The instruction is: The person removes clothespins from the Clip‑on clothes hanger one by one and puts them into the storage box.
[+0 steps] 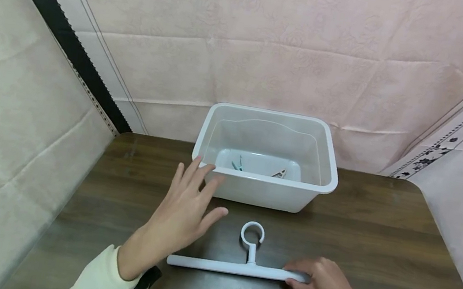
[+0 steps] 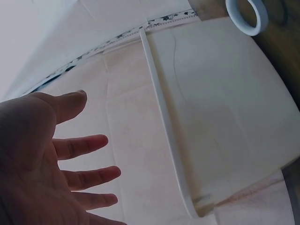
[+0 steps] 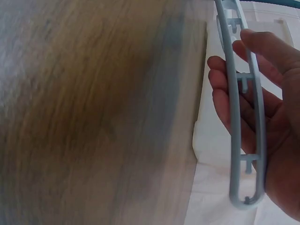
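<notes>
A pale hanger with a straight bar and a round hook lies across the front of the table. My right hand pinches the right end of its bar between thumb and fingers. In the right wrist view the hanger shows as a long slotted frame with small crossbars. My left hand hovers with its fingers spread, holding nothing, by the front left corner of a white plastic bin. Whether its fingertips touch the bin's rim, I cannot tell. Inside the bin lie a teal clothespin and a whitish clothespin.
The bin stands at the back of a dark wooden table. Pale patterned cloth hangs behind the table and along both sides. A black strap is round the left wrist, beside a light sleeve.
</notes>
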{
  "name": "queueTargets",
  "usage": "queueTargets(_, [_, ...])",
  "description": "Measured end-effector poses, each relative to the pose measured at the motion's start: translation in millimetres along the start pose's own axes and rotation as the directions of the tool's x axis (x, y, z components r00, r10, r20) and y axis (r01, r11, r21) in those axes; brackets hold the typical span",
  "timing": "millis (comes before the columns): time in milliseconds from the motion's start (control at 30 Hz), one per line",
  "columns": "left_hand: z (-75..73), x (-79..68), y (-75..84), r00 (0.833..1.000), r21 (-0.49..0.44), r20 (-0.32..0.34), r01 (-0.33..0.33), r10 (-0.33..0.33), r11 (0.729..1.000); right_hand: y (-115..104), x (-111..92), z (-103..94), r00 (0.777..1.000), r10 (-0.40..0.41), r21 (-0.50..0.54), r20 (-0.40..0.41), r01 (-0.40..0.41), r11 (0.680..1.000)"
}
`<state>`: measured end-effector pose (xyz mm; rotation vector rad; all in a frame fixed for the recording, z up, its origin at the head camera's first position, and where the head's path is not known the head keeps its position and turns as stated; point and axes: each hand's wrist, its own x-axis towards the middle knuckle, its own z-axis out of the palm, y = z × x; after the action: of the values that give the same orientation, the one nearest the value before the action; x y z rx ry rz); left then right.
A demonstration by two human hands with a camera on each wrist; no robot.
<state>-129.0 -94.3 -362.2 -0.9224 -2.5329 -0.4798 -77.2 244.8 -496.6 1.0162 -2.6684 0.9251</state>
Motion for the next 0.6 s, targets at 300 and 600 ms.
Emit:
queueTargets(300, [11.5, -14.8, 5.3, 0.998, 0.043, 0.045, -0.052, 0.05, 0.998, -5, 2, 9.6, 0.979, 0.081, -0.08, 0.187, -0.067, 0.995])
queueTargets(600, [14.8, -18.9, 5.0, 0.997, 0.06, 0.039, -0.068, 0.065, 0.996, -7, 6, 22.5, 0.989, 0.033, -0.235, 0.146, 0.002, 0.972])
